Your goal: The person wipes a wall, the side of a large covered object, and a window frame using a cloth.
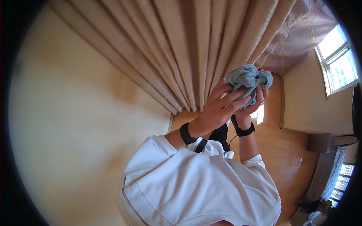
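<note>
A bunched blue-grey fleecy cloth (245, 77) is held up between both hands, to the right of the tan curtain's lower folds. My left hand (222, 108) lies against the near left side of the cloth, its fingers spread over it. Behind and to the right, my right hand (256, 103) grips the cloth from below, with fingers showing under a rolled end. Black bands circle both wrists. Part of each hand's fingers is hidden by the cloth.
A long tan curtain (186, 56) hangs ahead beside a pale wall (70, 113). Wooden floor (271, 147) stretches to the right, below a window (339, 62). A brown box-like piece (319, 142) stands by the far right wall. Plastic-like sheeting (297, 36) hangs at upper right.
</note>
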A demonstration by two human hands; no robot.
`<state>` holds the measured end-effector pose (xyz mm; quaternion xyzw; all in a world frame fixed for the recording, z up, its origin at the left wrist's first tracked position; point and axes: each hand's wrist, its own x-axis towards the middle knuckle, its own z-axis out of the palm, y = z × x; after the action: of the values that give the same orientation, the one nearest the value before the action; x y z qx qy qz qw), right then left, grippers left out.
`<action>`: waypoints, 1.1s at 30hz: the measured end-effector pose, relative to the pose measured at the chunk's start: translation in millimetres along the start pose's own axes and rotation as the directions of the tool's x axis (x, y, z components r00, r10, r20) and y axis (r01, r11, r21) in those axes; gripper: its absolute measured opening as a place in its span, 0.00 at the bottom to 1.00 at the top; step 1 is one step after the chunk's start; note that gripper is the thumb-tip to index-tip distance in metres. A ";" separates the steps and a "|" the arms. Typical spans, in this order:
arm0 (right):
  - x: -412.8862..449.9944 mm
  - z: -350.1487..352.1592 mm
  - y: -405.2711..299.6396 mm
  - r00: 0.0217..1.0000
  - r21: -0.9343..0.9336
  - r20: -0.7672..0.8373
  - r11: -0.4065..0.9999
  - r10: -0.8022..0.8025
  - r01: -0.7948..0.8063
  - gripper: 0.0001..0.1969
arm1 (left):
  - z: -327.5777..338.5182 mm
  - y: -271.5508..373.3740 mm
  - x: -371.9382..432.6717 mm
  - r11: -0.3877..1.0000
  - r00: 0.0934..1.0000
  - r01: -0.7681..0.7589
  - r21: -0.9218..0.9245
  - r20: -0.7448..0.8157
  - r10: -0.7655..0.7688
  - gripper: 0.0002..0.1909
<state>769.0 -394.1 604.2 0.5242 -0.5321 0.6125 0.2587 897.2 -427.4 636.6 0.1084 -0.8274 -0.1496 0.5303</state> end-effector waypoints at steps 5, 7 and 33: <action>34.5 38.0 134.4 0.965 0.239 0.073 0.935 0.251 -0.261 0.30 | 112.2 -61.9 71.4 0.991 0.995 0.095 0.093 -0.001 -0.095 0.24; 30.5 56.6 178.5 0.901 0.365 0.269 0.830 0.339 -0.421 0.30 | 144.6 -88.9 82.7 0.953 0.975 0.212 0.216 0.011 -0.220 0.22; 207.7 180.6 561.9 0.747 0.047 0.551 0.880 0.371 -0.472 0.37 | 431.1 -386.0 281.1 0.890 0.888 0.450 -0.076 -0.064 -0.455 0.25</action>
<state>278.0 -779.3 560.0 0.5583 -0.6282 0.5340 -0.0921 396.5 -824.9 564.8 0.2882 -0.7526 -0.2891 0.5167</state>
